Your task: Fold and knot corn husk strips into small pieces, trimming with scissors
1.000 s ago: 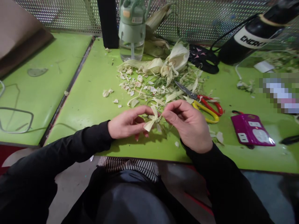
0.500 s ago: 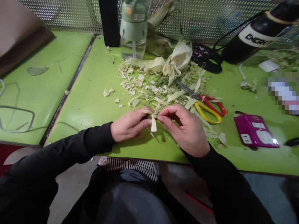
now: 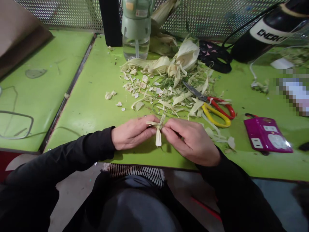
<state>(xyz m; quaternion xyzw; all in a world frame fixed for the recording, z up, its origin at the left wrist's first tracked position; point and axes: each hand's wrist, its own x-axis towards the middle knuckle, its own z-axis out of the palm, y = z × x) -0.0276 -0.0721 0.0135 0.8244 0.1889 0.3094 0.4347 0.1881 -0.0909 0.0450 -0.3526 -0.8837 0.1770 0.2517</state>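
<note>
My left hand [image 3: 131,132] and my right hand [image 3: 193,141] meet fingertip to fingertip low over the green table [image 3: 91,106], near its front edge. Both pinch a small knotted piece of pale corn husk [image 3: 158,129]; one strip hangs down from the knot and short ends stick up. Behind the hands lies a pile of husk strips and cut scraps [image 3: 166,83]. Scissors with red and yellow handles [image 3: 213,111] rest at the right side of the pile, blades pointing toward it.
A green water bottle [image 3: 136,29] and a black post [image 3: 109,22] stand at the back against a metal mesh. A black bottle [image 3: 265,32] lies at the back right. A purple power adapter [image 3: 266,138] sits right. A second green table [image 3: 36,90] adjoins left.
Both hands have sunk closer to the table and drawn tighter on the husk knot. The hanging strip has swung from slanting left to pointing straight down.
</note>
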